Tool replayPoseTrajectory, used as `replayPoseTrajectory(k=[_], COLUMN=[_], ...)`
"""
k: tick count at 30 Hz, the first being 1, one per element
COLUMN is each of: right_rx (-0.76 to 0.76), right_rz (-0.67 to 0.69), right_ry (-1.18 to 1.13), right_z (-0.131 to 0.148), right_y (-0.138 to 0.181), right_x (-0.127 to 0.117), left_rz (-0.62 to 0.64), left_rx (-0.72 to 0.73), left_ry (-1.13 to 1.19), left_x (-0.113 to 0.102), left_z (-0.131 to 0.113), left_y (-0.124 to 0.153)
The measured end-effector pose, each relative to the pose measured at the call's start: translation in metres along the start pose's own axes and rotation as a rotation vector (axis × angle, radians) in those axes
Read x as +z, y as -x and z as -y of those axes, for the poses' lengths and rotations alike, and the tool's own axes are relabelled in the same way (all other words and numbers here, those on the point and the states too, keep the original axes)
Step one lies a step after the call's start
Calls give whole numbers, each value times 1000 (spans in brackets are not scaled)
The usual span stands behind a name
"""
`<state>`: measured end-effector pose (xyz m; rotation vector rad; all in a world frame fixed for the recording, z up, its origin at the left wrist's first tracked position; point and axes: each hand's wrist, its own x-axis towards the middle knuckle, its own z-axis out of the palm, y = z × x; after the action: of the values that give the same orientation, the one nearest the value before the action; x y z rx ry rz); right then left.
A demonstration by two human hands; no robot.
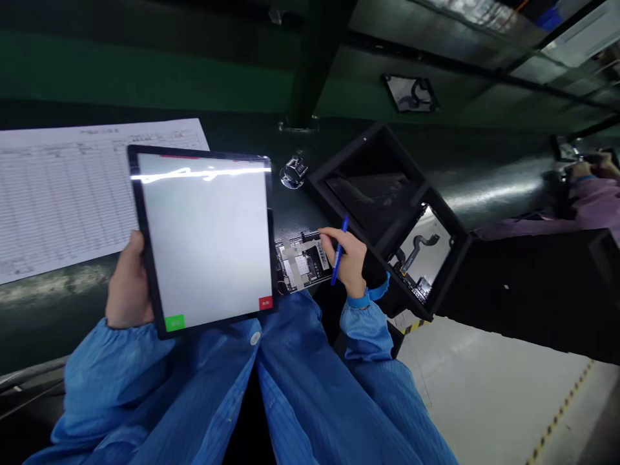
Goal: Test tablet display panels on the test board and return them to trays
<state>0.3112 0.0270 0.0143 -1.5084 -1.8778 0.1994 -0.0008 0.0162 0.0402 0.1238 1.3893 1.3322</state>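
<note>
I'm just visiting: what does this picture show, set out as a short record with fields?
left hand: holds a tablet, screen lit white
right hand: holds a blue pen, fingertips on a circuit board
paper form: lies flat behind the tablet
black tray: right of the board, two compartments
co-worker's hand: far right

Blue smock sleeves, elastic cuffs

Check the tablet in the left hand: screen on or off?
On. The tablet glows white, with a green button bottom left and a red one bottom right.
</note>
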Motion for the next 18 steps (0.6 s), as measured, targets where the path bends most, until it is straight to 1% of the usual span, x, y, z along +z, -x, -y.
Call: replayPoseTrajectory(k=[2, 3, 8, 10, 12, 18], right_rx=[22, 15, -37, -48, -50, -38], right_rz=[82, 101, 173, 204, 227, 269], right_ry=[18, 22, 8, 9, 19, 49], right_z=[-12, -15, -12, -10, -10, -12], right_y=[6, 8, 7, 6, 5, 4], right_x=[7, 9, 16, 18, 19, 20], left_rz=[30, 37, 66, 64, 38, 20], left_rx=[59, 94, 253, 252, 219, 206], left_ry=[4, 5, -4, 0, 27, 58], left_x=[-7, -10, -22, -23, -22, -10], left_z=[-1, -2, 1, 2, 2, -3], left_y=[-5, -7, -14, -16, -17, -10])
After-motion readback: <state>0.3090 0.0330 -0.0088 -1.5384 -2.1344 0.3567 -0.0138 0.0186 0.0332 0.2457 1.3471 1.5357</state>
